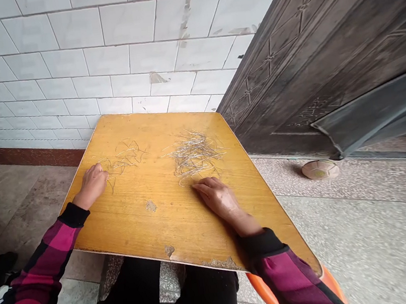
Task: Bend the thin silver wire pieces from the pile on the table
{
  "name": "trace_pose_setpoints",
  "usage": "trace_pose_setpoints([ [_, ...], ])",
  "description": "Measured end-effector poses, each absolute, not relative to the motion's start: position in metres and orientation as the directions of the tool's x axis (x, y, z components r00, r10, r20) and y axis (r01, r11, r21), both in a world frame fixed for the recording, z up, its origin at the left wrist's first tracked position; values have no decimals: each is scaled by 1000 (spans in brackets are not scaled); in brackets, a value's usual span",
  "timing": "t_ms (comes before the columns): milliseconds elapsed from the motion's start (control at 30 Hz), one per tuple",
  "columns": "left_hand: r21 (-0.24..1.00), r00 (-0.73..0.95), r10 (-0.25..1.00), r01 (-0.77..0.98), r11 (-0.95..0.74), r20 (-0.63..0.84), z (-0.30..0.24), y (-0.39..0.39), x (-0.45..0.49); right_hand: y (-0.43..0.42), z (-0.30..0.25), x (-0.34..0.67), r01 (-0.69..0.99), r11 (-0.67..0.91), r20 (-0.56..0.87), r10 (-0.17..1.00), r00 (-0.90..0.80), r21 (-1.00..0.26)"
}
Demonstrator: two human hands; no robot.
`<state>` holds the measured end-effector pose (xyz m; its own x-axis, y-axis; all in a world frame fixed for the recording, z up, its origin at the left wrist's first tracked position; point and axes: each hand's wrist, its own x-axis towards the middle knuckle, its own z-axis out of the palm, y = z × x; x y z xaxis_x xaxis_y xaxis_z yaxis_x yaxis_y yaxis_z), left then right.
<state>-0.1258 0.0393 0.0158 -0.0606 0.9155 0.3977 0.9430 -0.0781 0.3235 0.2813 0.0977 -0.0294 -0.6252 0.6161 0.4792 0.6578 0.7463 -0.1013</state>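
Observation:
A yellow wooden board lies across my lap as a table. A pile of thin silvery wire pieces lies on its right half, and a smaller scatter of bent wire pieces lies on its left half. My left hand rests at the left edge of the board with its fingers curled, touching the scattered bent wires. My right hand lies on the board just below the big pile, fingers bent and pressed onto the wire ends.
A white tiled wall stands behind the board. A dark metal door leans on the right. A small worn ball lies on the floor by the door. An orange seat edge shows under the board.

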Motion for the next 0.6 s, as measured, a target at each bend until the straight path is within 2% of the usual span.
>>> trace_pose_setpoints([
  [133,48,112,907,989,-144,405,34,37,-115,94,-29,279,647,753,484,614,-623,-120],
  [233,38,175,814,971,-234,554,50,30,-97,91,-26,277,649,744,489,631,-603,-159],
  [300,34,227,721,944,-329,655,57,23,-76,88,-21,274,654,719,500,666,-553,-234],
  [400,-57,379,575,865,-498,725,57,12,-38,77,-8,261,576,649,477,759,-443,-498],
  [500,-121,531,481,749,-652,697,47,6,-4,65,5,238,273,408,273,864,-423,-871],
  [533,-144,564,462,726,-672,685,43,5,4,62,9,230,157,306,195,851,-487,-939],
  [600,-182,603,449,708,-683,659,34,5,15,58,13,217,10,99,67,739,-670,-995],
])
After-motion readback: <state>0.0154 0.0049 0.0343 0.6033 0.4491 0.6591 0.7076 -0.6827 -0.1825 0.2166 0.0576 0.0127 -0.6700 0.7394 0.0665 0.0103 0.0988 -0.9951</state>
